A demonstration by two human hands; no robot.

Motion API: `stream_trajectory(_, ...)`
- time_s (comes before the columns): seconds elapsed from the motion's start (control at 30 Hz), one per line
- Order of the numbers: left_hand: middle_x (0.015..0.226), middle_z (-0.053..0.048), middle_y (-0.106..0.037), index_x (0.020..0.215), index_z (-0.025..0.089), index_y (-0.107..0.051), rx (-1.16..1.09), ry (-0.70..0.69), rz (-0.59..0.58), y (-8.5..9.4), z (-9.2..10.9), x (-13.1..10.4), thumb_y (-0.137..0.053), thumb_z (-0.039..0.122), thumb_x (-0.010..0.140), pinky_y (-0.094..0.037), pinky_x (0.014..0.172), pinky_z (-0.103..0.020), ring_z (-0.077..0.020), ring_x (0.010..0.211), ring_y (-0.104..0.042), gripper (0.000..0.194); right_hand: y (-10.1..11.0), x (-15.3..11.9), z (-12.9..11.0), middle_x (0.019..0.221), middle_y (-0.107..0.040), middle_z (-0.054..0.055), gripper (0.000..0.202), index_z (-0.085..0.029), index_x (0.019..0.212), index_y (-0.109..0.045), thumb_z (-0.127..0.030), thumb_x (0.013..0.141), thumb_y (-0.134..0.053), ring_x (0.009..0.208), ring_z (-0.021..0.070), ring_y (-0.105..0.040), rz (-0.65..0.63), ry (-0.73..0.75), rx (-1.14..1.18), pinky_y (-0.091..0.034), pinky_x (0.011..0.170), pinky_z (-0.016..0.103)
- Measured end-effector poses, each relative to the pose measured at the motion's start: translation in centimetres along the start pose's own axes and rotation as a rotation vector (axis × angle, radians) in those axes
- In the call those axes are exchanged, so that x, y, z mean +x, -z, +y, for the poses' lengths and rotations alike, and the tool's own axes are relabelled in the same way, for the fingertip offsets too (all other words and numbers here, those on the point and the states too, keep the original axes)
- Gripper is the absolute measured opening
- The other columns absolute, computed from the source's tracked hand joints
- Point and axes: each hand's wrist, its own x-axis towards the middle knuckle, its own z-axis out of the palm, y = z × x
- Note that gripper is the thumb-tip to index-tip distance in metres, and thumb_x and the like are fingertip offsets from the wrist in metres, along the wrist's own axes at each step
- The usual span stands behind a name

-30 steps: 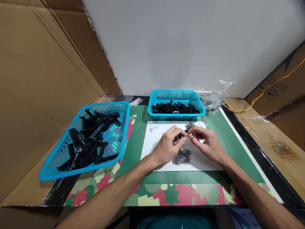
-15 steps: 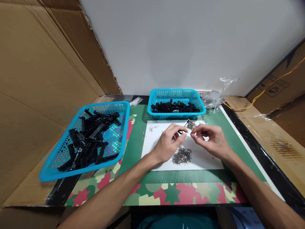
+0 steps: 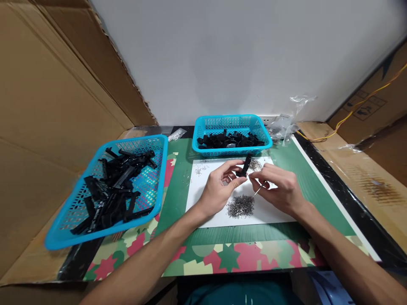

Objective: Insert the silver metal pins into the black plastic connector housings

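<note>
Between thumb and fingers, my left hand (image 3: 219,186) grips a black plastic part (image 3: 246,164), its long arm pointing up. My right hand (image 3: 280,184) is closed around a thin metal rod (image 3: 260,189), whose tip slants down and left. The right fingertips sit close beside the black part; whether they touch it, or hold a small piece too, I cannot tell. Just below the hands lies a heap of small metal pins (image 3: 241,206) on a white sheet (image 3: 210,216). A smaller pile of metal pieces (image 3: 255,165) shows behind the fingers.
A blue basket (image 3: 163,169) with long black parts stands at left. Another blue basket (image 3: 232,151) with small black pieces is at the back, beside clear plastic bags (image 3: 282,127). Cardboard (image 3: 47,106) walls the left; a yellow cable (image 3: 341,126) runs at right.
The black part in my left hand has turned so its long arm stands up. My right hand has tilted, and the rod now points down toward the pins. The view has shifted slightly.
</note>
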Motion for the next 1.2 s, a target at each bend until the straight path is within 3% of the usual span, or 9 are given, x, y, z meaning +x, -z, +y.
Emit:
stream_trajectory(0.23,0.120,-0.009,-0.074,0.127,0.021,-0.071,0.032,-0.005,-0.002,-0.10,-0.22,-0.01,-0.079,0.024,0.090,-0.056,0.083,-0.032,-0.0200,0.099,-0.068,0.038,0.16,-0.29,0.46,0.070,-0.057,0.000,0.018,-0.018,0.090,-0.069,-0.004,0.096,-0.059,0.066,0.0158,-0.049,-0.090,0.044,-0.034,-0.041,0.062,0.029)
stream_trajectory(0.5,0.123,-0.010,-0.075,0.125,0.021,-0.075,0.061,-0.012,-0.004,0.08,-0.42,0.11,-0.080,0.029,0.090,-0.056,0.082,-0.030,-0.0198,0.098,-0.069,0.036,0.13,-0.20,0.66,0.068,-0.057,0.001,0.020,-0.016,0.088,-0.071,-0.003,0.097,-0.058,0.067,0.0165,-0.047,-0.075,0.110,-0.051,-0.039,0.061,0.029)
stream_trajectory(0.7,0.110,-0.009,-0.078,0.125,0.020,-0.078,0.043,0.062,-0.010,0.19,-0.26,0.03,-0.082,0.031,0.088,-0.051,0.069,-0.028,-0.0137,0.074,-0.059,0.039,0.06,-0.23,0.80,0.070,-0.062,0.003,0.021,-0.016,0.092,-0.074,-0.009,0.101,-0.056,0.067,0.0166,-0.050,-0.096,0.096,-0.050,-0.041,0.060,0.029)
stream_trajectory(0.87,0.099,-0.010,-0.077,0.131,0.018,-0.076,-0.027,0.160,-0.079,0.27,-0.54,-0.12,-0.078,0.042,0.091,-0.046,0.061,-0.027,-0.0143,0.072,-0.056,0.046,0.15,-0.22,0.81,0.070,-0.065,0.002,0.022,-0.017,0.096,-0.078,-0.016,0.104,-0.058,0.063,0.0142,-0.055,-0.098,0.018,-0.024,-0.041,0.057,0.027)
stream_trajectory(0.97,0.092,-0.009,-0.073,0.130,0.017,-0.075,-0.137,0.229,-0.117,0.16,-0.66,-0.12,-0.076,0.050,0.092,-0.040,0.055,-0.023,-0.0111,0.066,-0.051,0.051,0.24,-0.08,0.77,0.073,-0.068,0.002,0.019,-0.018,0.098,-0.080,-0.019,0.103,-0.062,0.061,0.0130,-0.057,-0.070,-0.039,0.022,-0.043,0.057,0.027)
stream_trajectory(1.07,0.080,-0.003,-0.062,0.126,0.015,-0.076,-0.288,0.331,-0.159,0.06,-0.63,-0.03,-0.075,0.057,0.091,-0.027,0.047,-0.019,-0.0046,0.054,-0.036,0.054,0.39,0.11,0.68,0.072,-0.069,0.001,0.014,-0.019,0.098,-0.080,-0.021,0.101,-0.066,0.059,0.0127,-0.056,-0.056,-0.094,0.099,-0.044,0.057,0.027)
stream_trajectory(1.2,0.080,0.000,-0.055,0.117,0.013,-0.076,-0.388,0.398,-0.204,0.14,-0.52,0.03,-0.074,0.060,0.091,-0.017,0.046,-0.018,-0.0017,0.051,-0.027,0.054,0.61,0.18,0.51,0.078,-0.075,0.003,0.012,-0.018,0.101,-0.079,-0.022,0.100,-0.068,0.060,0.0126,-0.059,-0.067,-0.156,0.177,-0.045,0.057,0.026)
